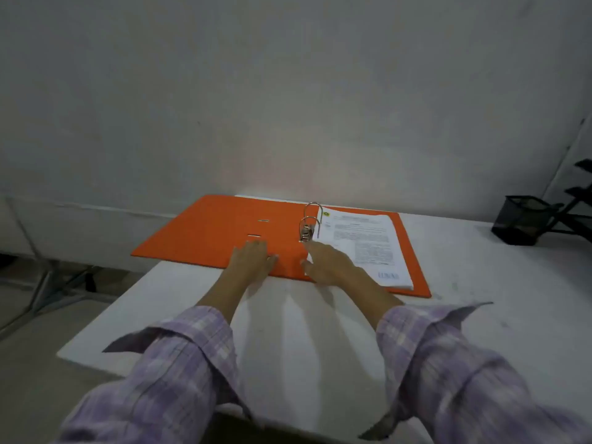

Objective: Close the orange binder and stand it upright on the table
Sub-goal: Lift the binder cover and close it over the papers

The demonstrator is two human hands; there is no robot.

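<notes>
The orange binder (208,232) lies open and flat at the far side of the white table (314,341), its left cover overhanging the table's left edge. Two metal rings (310,221) stand up at its spine, and a stack of printed papers (365,245) rests on the right half. My left hand (253,259) lies flat, palm down, on the binder's near edge left of the spine. My right hand (330,262) rests on the near left corner of the papers, index finger stretched toward the lever clip. Neither hand grips anything.
A black mesh pen holder (520,219) stands at the table's far right, with a black rack (576,203) behind it. A grey wall rises just beyond the binder. Floor and metal legs (48,283) show past the table's left edge.
</notes>
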